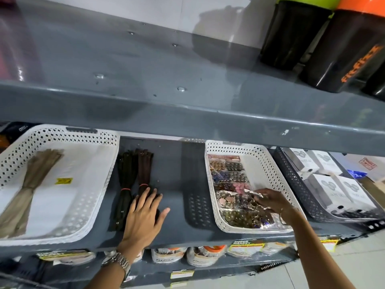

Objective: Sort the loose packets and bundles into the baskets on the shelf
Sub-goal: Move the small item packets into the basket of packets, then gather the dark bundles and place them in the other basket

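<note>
On the far left of the grey shelf (173, 163) sits a white basket (100, 195) holding one tan bundle (31, 180). Just beside it, on the bare shelf, lie two loose bundles, one black (124, 174) and one brown (144, 167), each tied with a red band. The left hand (143, 217) rests flat over their near ends, fingers spread, its grip open and not yet closed on either. Further right, a second white basket (268, 170) is filled with clear packets of buttons (229, 178). The right hand (273, 201) reaches into it, fingertips touching the packets; whether it grips one I cannot tell. At the far right a dark basket (291, 178) holds white boxes (325, 184).

The step in hand looks like tidying the packets while reaching for the loose bundles. Next, the left hand would likely need to curl round the bundles, lift them clear, and carry them left into the basket with the tan one.
</note>
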Available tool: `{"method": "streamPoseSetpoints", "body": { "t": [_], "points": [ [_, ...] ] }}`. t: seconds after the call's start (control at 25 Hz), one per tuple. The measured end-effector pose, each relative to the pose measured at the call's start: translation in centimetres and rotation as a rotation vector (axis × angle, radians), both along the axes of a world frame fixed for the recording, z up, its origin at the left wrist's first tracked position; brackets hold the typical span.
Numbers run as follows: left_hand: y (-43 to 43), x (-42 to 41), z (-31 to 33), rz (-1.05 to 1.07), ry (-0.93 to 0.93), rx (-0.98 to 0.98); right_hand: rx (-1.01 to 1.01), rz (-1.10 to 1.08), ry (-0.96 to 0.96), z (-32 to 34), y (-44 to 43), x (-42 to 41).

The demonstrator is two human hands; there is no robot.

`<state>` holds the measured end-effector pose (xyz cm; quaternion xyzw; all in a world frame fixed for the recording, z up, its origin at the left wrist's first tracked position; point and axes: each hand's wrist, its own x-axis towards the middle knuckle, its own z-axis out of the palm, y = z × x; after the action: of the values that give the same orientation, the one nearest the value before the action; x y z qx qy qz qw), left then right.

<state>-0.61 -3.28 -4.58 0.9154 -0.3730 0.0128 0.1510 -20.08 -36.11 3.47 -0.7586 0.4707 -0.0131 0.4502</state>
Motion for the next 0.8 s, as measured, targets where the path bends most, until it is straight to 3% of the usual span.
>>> {"method": "streamPoseSetpoints", "body": {
  "t": [0.08,0.16,0.28,0.36,0.44,0.52,0.72,0.8],
  "points": [
    [0.0,-0.1,0.4,-0.016,0.014,-0.004,-0.098,0.023,0.041,-0.1,0.9,1.0],
    [0.1,0.3,0.7,-0.024,0.029,-0.048,-0.328,0.026,0.077,1.2,2.2,3.5],
    [0.3,2.3,1.9,0.099,0.118,-0.284,-0.489,-0.050,-0.231,4.0,7.9,9.4],
    [0.4,4.4,3.4,0.351,0.325,-0.555,-0.389,0.062,-0.346,4.2,13.4,14.1],
    [0.4,6.9,4.3,0.585,0.647,-0.735,-0.094,0.216,-0.195,2.5,18.7,18.5],
    [0.3,8.2,4.4,0.672,0.838,-0.650,0.190,0.208,-0.070,0.3,22.0,21.4],
    [-0.8,8.3,5.2,0.783,1.111,-0.528,0.328,0.095,-0.004,-2.1,23.0,24.4],
    [-0.8,9.1,5.4,0.788,1.236,-0.652,0.481,0.060,-0.019,-2.4,22.6,24.4]
  ]
}}
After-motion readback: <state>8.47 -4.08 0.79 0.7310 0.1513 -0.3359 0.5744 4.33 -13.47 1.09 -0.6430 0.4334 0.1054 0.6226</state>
